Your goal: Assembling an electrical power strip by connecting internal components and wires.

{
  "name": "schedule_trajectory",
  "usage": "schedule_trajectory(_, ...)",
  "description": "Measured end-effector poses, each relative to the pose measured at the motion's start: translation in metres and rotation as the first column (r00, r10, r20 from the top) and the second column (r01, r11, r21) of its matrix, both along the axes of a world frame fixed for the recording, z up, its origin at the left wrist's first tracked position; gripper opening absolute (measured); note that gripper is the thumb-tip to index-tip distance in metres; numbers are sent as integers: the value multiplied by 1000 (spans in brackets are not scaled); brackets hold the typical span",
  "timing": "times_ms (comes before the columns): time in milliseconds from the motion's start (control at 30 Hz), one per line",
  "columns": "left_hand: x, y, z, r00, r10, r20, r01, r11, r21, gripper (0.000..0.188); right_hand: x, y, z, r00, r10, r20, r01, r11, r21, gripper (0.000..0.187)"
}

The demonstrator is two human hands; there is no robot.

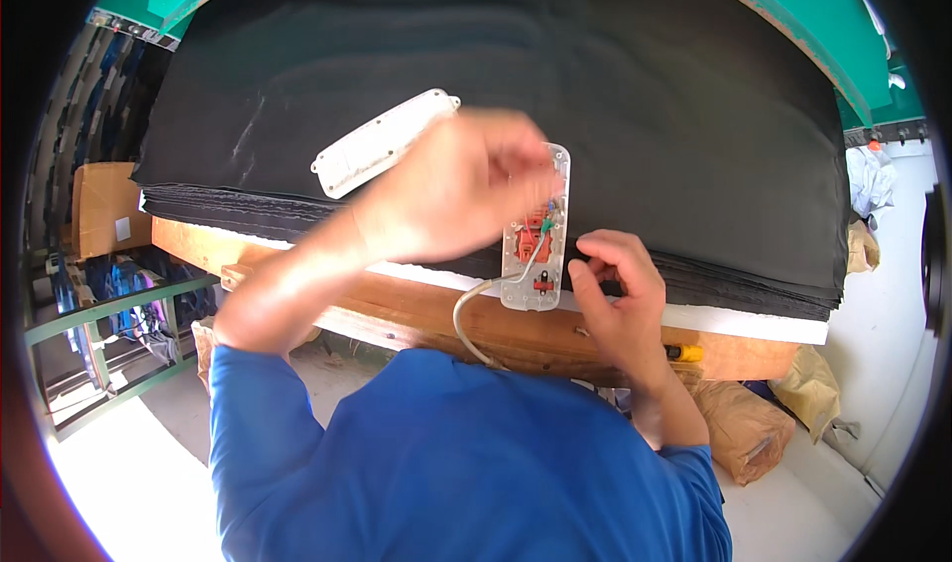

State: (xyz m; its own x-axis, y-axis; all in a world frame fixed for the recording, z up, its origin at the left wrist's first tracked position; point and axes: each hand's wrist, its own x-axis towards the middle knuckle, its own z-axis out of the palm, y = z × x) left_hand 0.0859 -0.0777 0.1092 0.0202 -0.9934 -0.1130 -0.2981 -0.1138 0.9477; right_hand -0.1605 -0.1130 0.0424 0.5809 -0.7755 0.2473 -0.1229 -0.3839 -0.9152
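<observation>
An opened power strip (534, 289) sits upright in view at the front edge of the black fabric stack. Its pale housing bares red inner parts, with green and blue wire ends and a grey cable (461, 314) leaving its near end. My left hand (471, 180) is over its far half, bent inward and smeared by motion. That hand hides the far part of the housing, and whatever its fingers may hold does not show. Just right of the strip is my right hand (625, 289), thumb and fingers curved but apart, nothing visible between them. The white cover (382, 146) lies left of the strip, partly behind my left hand.
Black fabric (694, 156) in a thick layered stack fills the wooden table (749, 356). A yellow-handled tool (684, 353) lies near my right wrist. Brown paper bags (744, 428) stand at right, a green railing (119, 309) at left, and green machine frames beyond.
</observation>
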Motion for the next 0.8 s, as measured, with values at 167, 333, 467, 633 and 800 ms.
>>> schedule_trajectory(167,-46,58,-19,992,79,98,-81,997,10,26,10,-5,2,998,55,-24,-54,997,51,20)
schedule_trajectory(333,-53,85,-49,968,217,126,-196,967,-161,13,8,1,-1,995,96,-40,-95,995,32,24)
schedule_trajectory(467,-52,85,-49,926,313,-210,-281,945,167,7,13,14,2,986,87,-143,-110,980,-166,38)
schedule_trajectory(633,-55,89,-62,913,318,-255,-292,947,134,13,21,23,-4,989,7,-149,-31,987,-157,37)
schedule_trajectory(800,-53,92,-61,897,329,-296,-306,944,122,14,26,26,-9,988,-37,-150,9,983,-186,35)
